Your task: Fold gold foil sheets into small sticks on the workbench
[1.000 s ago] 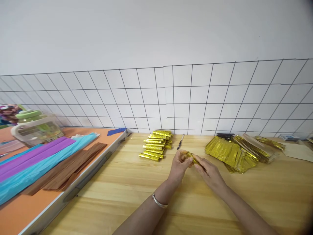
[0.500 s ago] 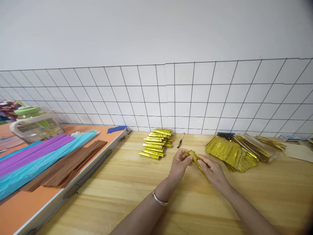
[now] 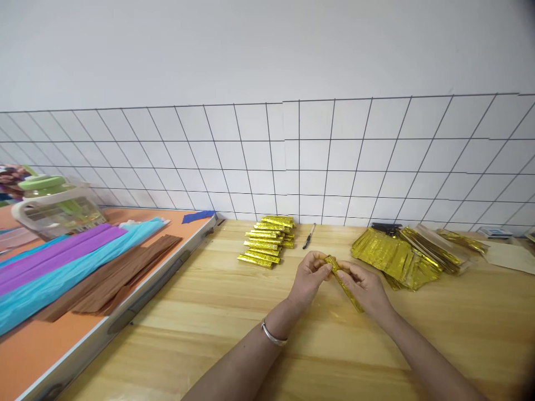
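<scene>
Between your two hands, over the wooden table [image 3: 234,328], there is a narrow gold strip [image 3: 346,288]. Your left hand [image 3: 307,278] pinches its far end between the thumb and the bent fingers. Your right hand [image 3: 368,289] pinches the same strip a little lower, with the thumb laid along it. The near end of the strip comes out below this grip, slanting down to the right; whether it touches the table, I cannot tell. Below the grip, on your left wrist, is a silver bracelet [image 3: 272,335].

To the left of the grip and farther from you lies a pile of gold strips [image 3: 267,240]. Just beyond the grip, near this pile, lies a pen [image 3: 309,236]. To the right of the grip, a little beyond it, a fanned bundle of gold foil [image 3: 387,255] rests on the table. Well to the left of the grip, on an orange surface [image 3: 42,356], lie brown paper [image 3: 129,272], light blue paper [image 3: 83,268] and purple paper [image 3: 62,256].
</scene>
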Available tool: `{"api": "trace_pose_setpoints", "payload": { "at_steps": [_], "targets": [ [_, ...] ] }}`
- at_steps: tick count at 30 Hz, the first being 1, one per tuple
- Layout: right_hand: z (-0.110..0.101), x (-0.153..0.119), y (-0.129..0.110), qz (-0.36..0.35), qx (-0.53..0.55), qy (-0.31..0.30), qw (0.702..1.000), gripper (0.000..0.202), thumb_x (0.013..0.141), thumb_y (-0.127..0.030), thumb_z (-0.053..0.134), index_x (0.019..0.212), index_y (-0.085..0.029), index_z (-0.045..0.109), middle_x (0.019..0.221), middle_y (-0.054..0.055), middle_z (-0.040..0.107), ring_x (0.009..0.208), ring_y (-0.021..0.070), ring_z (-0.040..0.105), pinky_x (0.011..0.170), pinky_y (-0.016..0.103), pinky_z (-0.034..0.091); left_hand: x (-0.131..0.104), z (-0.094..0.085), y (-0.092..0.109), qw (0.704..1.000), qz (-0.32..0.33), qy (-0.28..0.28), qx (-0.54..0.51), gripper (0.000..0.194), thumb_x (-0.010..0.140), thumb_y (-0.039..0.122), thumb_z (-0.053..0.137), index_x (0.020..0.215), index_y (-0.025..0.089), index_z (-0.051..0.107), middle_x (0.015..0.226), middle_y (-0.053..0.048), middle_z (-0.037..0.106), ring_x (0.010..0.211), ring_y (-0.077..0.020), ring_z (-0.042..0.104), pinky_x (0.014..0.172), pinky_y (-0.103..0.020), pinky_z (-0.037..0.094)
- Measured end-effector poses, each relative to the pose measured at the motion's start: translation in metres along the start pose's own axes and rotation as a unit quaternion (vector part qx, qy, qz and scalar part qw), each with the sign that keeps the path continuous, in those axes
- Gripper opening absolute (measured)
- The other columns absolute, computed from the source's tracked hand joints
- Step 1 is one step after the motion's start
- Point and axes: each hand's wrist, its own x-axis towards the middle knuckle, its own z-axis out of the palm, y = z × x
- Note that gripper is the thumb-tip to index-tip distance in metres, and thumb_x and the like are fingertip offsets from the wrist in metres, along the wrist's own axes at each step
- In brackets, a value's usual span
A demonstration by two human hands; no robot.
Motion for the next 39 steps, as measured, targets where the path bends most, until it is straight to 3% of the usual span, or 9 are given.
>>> {"api": "trace_pose_setpoints", "payload": {
  "at_steps": [14, 20, 39],
  "targets": [
    [0.002, -0.001, 0.005, -0.012, -0.021, -0.011, 1.0, 0.031, 0.086, -0.034, 0.05, 0.112, -0.025, 0.063, 0.111, 0.002, 0.067, 0.098, 0.0213, 0.063, 0.086, 0.035, 0.05, 0.001, -0.001, -0.002, 1.0, -0.016, 0.002, 0.0, 0.035, 0.068, 0.038, 0.074, 0.085, 0.016, 0.054, 0.074, -0.001, 0.063, 0.059, -0.0092, 0.055, 0.059, -0.022, 0.042],
    [0.003, -0.002, 0.006, -0.014, -0.058, -0.01, 0.998, 0.032, 0.087, -0.034, 0.048, 0.114, -0.024, 0.063, 0.11, 0.002, 0.067, 0.097, 0.0209, 0.064, 0.085, 0.033, 0.05, 0.001, -0.007, -0.003, 0.998, 0.008, -0.017, 0.056, 0.03, 0.077, 0.042, 0.065, 0.086, 0.014, 0.056, 0.073, -0.001, 0.062, 0.062, -0.0102, 0.056, 0.061, -0.023, 0.042],
    [0.011, -0.008, 0.015, -0.079, -0.167, 0.014, 0.983, 0.029, 0.088, -0.03, 0.047, 0.112, -0.021, 0.061, 0.102, 0.005, 0.069, 0.088, 0.0182, 0.065, 0.077, 0.028, 0.051, 0.003, -0.011, -0.009, 0.996, 0.016, -0.005, 0.083, 0.026, 0.079, 0.037, 0.063, 0.077, 0.013, 0.056, 0.066, 0.0, 0.057, 0.061, -0.0095, 0.051, 0.06, -0.023, 0.04]
  ]
}}
